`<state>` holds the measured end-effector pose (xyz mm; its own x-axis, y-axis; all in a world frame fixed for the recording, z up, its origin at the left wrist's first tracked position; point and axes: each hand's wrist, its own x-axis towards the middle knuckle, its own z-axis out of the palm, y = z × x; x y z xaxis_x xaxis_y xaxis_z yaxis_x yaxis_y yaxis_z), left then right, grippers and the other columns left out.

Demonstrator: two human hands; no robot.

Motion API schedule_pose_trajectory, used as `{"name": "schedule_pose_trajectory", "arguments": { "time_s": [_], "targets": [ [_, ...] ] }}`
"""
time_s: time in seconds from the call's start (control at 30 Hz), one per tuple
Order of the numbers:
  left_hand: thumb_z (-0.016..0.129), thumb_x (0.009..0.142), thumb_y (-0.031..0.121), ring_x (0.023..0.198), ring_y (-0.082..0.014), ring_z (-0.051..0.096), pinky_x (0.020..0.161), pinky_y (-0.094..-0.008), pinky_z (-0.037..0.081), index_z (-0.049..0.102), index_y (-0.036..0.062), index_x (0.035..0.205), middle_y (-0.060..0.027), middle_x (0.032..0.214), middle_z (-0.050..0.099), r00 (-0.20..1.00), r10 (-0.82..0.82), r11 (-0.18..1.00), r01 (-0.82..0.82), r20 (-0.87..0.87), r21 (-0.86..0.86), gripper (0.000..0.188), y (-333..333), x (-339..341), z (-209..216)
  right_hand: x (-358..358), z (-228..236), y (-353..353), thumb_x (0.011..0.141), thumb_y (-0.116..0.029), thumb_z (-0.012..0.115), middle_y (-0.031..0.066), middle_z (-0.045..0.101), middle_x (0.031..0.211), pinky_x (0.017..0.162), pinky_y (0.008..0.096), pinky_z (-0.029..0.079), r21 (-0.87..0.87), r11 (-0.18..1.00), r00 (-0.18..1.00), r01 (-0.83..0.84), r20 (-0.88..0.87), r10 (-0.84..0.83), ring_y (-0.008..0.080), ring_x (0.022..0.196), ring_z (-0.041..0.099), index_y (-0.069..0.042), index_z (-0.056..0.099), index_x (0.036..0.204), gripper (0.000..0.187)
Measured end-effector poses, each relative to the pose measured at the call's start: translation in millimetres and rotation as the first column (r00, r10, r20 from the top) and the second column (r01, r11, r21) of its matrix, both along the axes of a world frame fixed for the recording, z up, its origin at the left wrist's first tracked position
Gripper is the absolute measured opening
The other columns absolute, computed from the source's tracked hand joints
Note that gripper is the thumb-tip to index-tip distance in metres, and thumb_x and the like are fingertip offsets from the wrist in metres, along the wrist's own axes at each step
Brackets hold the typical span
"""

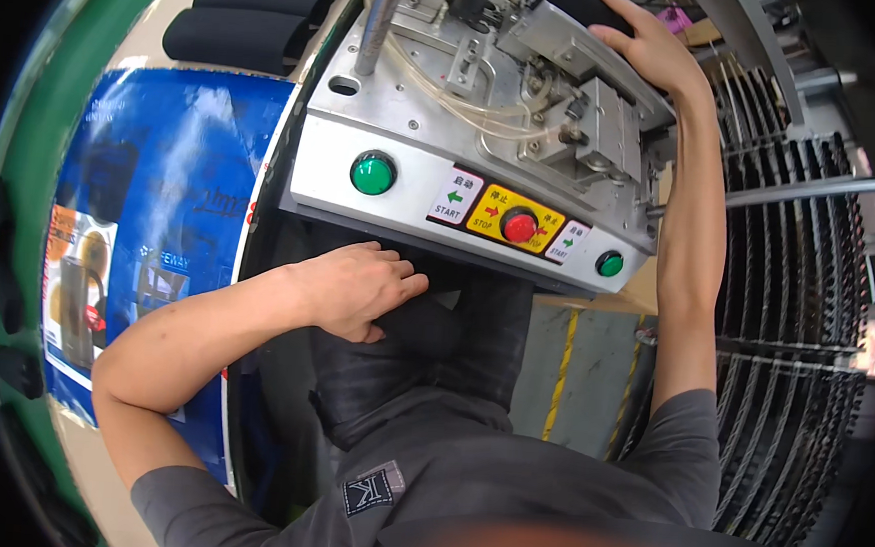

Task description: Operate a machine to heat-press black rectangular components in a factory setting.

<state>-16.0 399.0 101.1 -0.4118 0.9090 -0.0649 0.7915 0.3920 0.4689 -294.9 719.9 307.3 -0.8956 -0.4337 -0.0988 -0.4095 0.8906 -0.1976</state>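
At the far right of a metal bench machine, my right hand reaches over and grips the edge of a black rounded piece. Its thumb and fingers lie apart on either side of that edge, and part of the piece is cut off by the picture's top. My left hand is curled in front of the machine, just above my lap. Its fingers bend downward over something dark; what they hold, if anything, cannot be made out against the black trousers.
The machine's front panel carries a green button, a red button and a smaller green button. Several black rounded pieces lie at the upper left, beyond a blue printed sheet. Racks of dark strips stand on the right.
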Motion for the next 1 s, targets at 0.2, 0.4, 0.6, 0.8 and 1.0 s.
{"name": "schedule_pose_trajectory", "arguments": {
  "time_s": [0.2,0.4,0.6,0.8,1.0],
  "targets": [
    [0.094,0.074,0.023,0.116,-0.0393,0.070,0.107,-0.0458,0.055,0.062,0.0015,0.135,-0.0176,0.123,0.072,0.998,0.043,0.999,-0.044,0.048,0.023,0.072,5.4,3.6,7.0,-1.5,-6.6,-20.1,0.103,-0.028,0.067,0.0172,0.059,0.164,0.121,0.0416,0.044,-0.168,0.969,0.982,-0.182,0.018,0.188,0.0365,0.145,0.057,-0.003,0.048,0.166,0.070],
    [0.092,0.069,0.020,0.120,-0.0386,0.068,0.108,-0.0437,0.054,0.062,0.0026,0.135,-0.0176,0.140,0.068,0.994,0.099,0.991,-0.094,-0.045,0.098,0.075,14.0,11.9,43.9,14.5,-34.5,6.7,0.099,-0.038,0.074,0.0175,0.075,0.138,0.102,0.0519,0.057,-0.233,0.957,0.890,-0.174,-0.452,0.052,0.0414,0.121,0.072,-0.006,0.064,0.149,0.060],
    [0.093,0.063,0.017,0.119,-0.0407,0.068,0.104,-0.0440,0.055,0.060,0.0013,0.133,-0.0228,0.169,0.051,0.812,0.515,0.856,-0.470,-0.275,0.217,0.079,-9.5,48.5,87.9,195.9,-70.3,52.3,0.095,-0.015,0.077,0.0131,0.069,0.141,0.112,0.0425,0.049,-0.622,0.682,0.637,-0.383,-0.713,-0.293,0.0335,0.130,0.062,-0.005,0.069,0.144,0.050],
    [0.091,0.064,0.014,0.109,-0.0397,0.068,0.101,-0.0419,0.054,0.059,0.0011,0.133,-0.0236,0.172,0.048,0.788,0.532,0.846,-0.509,-0.310,0.156,0.078,-24.4,41.9,54.3,247.3,-156.0,72.5,0.087,-0.004,0.075,0.0136,0.066,0.136,0.113,0.0465,0.046,-0.680,0.696,0.552,-0.229,-0.680,-0.483,0.0366,0.128,0.058,-0.001,0.068,0.134,0.048],
    [0.089,0.067,0.016,0.115,-0.0396,0.068,0.105,-0.0489,0.052,0.059,-0.0002,0.134,-0.0263,0.161,0.058,0.765,0.566,0.797,-0.411,-0.308,0.442,0.075,-37.1,33.2,31.1,278.1,-198.3,28.6,0.085,0.003,0.065,0.0134,0.074,0.101,0.084,0.0382,0.055,-0.694,0.470,0.650,-0.545,-0.704,-0.286,0.0280,0.087,0.065,-0.001,0.070,0.107,0.023]
  ]
}}
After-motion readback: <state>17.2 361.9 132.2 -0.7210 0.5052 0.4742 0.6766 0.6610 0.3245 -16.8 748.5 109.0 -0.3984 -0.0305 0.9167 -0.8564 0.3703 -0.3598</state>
